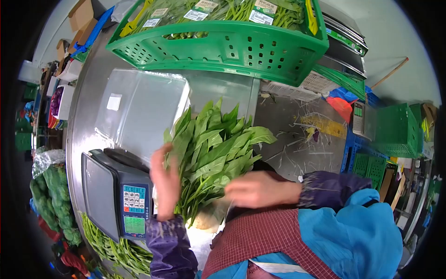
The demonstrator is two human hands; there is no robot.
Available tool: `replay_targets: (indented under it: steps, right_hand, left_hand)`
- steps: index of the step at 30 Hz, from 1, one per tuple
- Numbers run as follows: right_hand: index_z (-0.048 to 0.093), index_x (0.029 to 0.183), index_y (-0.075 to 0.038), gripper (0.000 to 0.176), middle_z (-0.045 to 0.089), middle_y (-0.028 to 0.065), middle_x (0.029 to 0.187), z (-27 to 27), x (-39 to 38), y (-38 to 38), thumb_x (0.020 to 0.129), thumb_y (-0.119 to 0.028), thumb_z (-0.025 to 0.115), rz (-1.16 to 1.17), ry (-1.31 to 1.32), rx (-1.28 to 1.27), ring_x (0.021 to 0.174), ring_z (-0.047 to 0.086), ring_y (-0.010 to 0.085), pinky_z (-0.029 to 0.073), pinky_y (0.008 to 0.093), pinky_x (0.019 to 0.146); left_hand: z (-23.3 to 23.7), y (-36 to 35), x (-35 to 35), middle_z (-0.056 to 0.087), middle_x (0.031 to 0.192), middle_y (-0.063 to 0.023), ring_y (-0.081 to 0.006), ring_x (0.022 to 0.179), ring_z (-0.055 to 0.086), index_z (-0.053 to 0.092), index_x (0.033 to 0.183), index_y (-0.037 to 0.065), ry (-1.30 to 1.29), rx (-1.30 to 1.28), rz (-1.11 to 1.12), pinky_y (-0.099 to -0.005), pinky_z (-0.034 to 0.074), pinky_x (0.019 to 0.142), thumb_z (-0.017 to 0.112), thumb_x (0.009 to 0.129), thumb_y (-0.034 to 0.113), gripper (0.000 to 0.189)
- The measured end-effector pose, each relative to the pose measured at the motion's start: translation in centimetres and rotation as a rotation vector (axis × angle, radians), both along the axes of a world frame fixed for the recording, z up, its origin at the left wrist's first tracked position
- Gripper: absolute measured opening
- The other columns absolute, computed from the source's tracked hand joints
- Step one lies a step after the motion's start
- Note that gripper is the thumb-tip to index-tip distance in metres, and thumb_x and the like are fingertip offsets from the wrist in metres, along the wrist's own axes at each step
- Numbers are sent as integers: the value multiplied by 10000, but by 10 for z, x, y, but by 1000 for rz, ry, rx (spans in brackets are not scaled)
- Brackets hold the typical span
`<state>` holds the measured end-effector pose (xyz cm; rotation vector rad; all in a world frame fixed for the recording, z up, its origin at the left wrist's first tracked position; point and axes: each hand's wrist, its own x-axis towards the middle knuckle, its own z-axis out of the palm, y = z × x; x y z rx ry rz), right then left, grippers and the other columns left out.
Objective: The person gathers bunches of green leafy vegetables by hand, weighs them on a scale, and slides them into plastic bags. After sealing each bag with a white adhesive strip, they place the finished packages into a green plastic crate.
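Note:
A leafy bundle of water spinach (218, 144) lies in front of me, its leaves pointing away and its stems toward my body. My left hand (166, 179) is upright along the bundle's left side, blurred, with fingers and thumb apart. From the right, my right hand (251, 188) reaches over the stems; its fingertips are smeared by motion. Close to my left hand stands a digital scale (134, 200) with a keypad and a lit green display. Clear plastic bags (144, 102) lie flat on the metal table beyond the scale.
A green crate (223, 49) of labelled, bagged greens stands at the table's far side. More loose stems (111, 244) lie below the scale. To the right, scraps litter the floor (302, 139) near green crates (395, 130). Netted green produce (55, 200) sits at left.

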<state>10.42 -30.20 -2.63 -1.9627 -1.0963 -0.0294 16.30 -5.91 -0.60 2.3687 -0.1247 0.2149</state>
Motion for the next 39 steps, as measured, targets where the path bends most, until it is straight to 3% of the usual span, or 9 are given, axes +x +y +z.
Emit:
replay_targets:
  steps: [5, 6, 8, 11, 16, 19, 25, 33, 39]
  right_hand:
    - [557, 929, -78, 272, 591, 51, 917, 12, 60, -52, 718, -204, 671, -810, -52, -208, 754, 590, 269, 489, 322, 650]
    - [557, 929, -78, 272, 591, 51, 917, 6, 61, -60, 718, -204, 671, -799, -49, -209, 754, 590, 269, 489, 322, 650]
    - [562, 904, -61, 236, 598, 46, 808, -9, 63, -74, 751, -202, 673, -721, 612, -305, 700, 586, 233, 466, 291, 618]
    - [565, 862, -41, 180, 585, 49, 744, -10, 57, -77, 777, -172, 655, -610, 860, -87, 638, 562, 181, 432, 265, 587]
    - [582, 830, -30, 104, 563, 81, 737, 11, 41, -60, 783, -110, 629, -389, 595, 70, 663, 561, 181, 437, 292, 596]
    - [580, 820, -72, 117, 549, 58, 746, 6, 31, -46, 743, -111, 660, -200, 456, 56, 669, 561, 219, 447, 313, 568]
    - [613, 797, -55, 131, 582, 72, 787, 3, 45, -51, 729, -146, 678, 15, 461, -18, 697, 570, 230, 460, 324, 601]
    - [625, 937, -69, 170, 533, 79, 859, -7, 102, -63, 773, -35, 595, -385, 569, -228, 775, 567, 225, 452, 314, 674]
    - [622, 904, -109, 171, 538, 42, 908, -21, 111, -69, 734, -90, 634, -292, 337, -291, 784, 584, 244, 470, 349, 656]
  left_hand:
    - [5, -86, -1, 564, 1025, -146, -314, 1068, 455, 508, 1160, 39, 36, 180, -336, -410, 336, 920, 638, 741, 88, 441]
    - [1, -92, -3, 564, 1025, -146, -314, 1068, 455, 508, 1160, 39, 40, 180, -326, -410, 336, 920, 638, 741, 88, 441]
    - [-6, -98, -9, 565, 988, -117, -292, 1035, 464, 502, 1172, 43, 102, 220, -358, -411, 313, 918, 660, 714, 104, 488]
    - [-6, -88, -17, 564, 964, -89, -266, 1009, 474, 489, 1192, 45, 200, 175, -450, -421, 304, 915, 668, 704, 107, 523]
    - [2, -77, -29, 538, 908, -73, -243, 949, 483, 461, 1239, 66, 388, -110, -448, -438, 278, 917, 581, 806, 180, 463]
    - [3, -88, -22, 522, 977, -86, -258, 964, 474, 466, 1243, 89, 303, 5, -419, -435, 283, 905, 571, 816, 174, 448]
    - [-7, -91, -20, 510, 1076, -85, -268, 1019, 441, 657, 824, 49, 276, 98, -457, -425, 290, 894, 631, 760, 239, 202]
    - [-15, -83, -27, 591, 1018, 10, -241, 1025, 468, 625, 680, 83, 190, 116, -643, -469, 252, 959, 641, 740, 284, 211]
    - [-14, -88, -32, 591, 913, -33, -224, 964, 513, 610, 962, 98, 325, 39, -535, -516, 226, 967, 638, 760, 261, 262]
